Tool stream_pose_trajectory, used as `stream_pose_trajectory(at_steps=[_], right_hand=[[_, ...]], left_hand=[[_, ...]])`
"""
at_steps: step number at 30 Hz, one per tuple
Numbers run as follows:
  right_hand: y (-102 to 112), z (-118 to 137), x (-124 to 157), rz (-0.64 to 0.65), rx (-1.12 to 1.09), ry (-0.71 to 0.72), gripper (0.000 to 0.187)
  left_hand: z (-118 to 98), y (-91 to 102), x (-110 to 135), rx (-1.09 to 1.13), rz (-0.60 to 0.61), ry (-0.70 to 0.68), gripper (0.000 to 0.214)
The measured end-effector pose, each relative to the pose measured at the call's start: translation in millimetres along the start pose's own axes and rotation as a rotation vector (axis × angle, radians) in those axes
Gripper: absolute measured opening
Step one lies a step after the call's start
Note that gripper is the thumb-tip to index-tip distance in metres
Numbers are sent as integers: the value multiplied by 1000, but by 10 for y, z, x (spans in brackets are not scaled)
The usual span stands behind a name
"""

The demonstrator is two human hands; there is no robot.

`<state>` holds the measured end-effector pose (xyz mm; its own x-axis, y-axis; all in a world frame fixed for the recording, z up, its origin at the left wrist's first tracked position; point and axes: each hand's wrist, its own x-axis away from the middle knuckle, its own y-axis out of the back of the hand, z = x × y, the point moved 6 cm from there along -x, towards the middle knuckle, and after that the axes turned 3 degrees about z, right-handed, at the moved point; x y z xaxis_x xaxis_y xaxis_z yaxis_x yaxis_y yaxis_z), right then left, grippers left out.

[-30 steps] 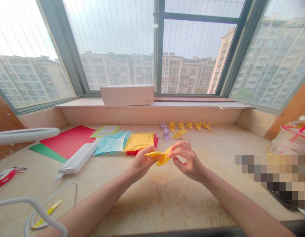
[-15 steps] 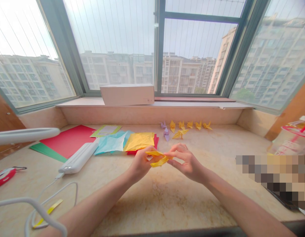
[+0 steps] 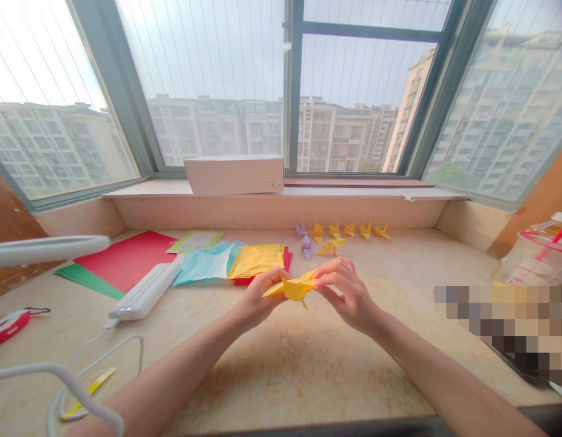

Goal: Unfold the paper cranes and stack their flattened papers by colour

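Observation:
A yellow origami crane (image 3: 295,290) is held up between my two hands, over the middle of the stone counter (image 3: 290,370). My left hand (image 3: 259,296) pinches its left wing, with the thumb partly hidden behind the paper. On the other side, my right hand (image 3: 347,290) grips the right wing between thumb and fingers. A pointed tip of the crane hangs downward. Just behind my hands lies crumpled yellow paper (image 3: 256,260) on top of red sheets. Beyond them stand several finished yellow cranes (image 3: 333,246) and two purple cranes (image 3: 306,246).
Crumpled blue paper (image 3: 206,264), red paper (image 3: 130,255) and a white power bank (image 3: 147,291) with a cable lie at left. A yellow strip (image 3: 96,382) rests near the cable. A plastic cup (image 3: 536,255) stands at right. A white box (image 3: 235,175) sits on the windowsill.
The yellow crane has turned in my hands, and its wings now spread to left and right. My right hand has shifted slightly, holding the right wing.

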<state>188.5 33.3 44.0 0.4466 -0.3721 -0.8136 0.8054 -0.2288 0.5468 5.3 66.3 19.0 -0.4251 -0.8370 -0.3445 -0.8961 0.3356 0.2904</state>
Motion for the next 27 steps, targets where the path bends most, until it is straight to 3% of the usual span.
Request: stream_pose_trajectory(at_steps=[7, 15, 21, 27], right_hand=[[2, 34, -7, 18, 13, 39, 11], [-150, 208, 13, 257, -4, 141, 23], [-184, 36, 36, 140, -84, -97, 15], [-248, -35, 57, 212, -176, -223, 8]], left_hand=[[-84, -40, 13, 75, 14, 68, 18], [-28, -54, 44, 330, -102, 203, 25], [-48, -137, 70, 363, -49, 226, 27], [0, -142, 70, 244, -53, 223, 24]])
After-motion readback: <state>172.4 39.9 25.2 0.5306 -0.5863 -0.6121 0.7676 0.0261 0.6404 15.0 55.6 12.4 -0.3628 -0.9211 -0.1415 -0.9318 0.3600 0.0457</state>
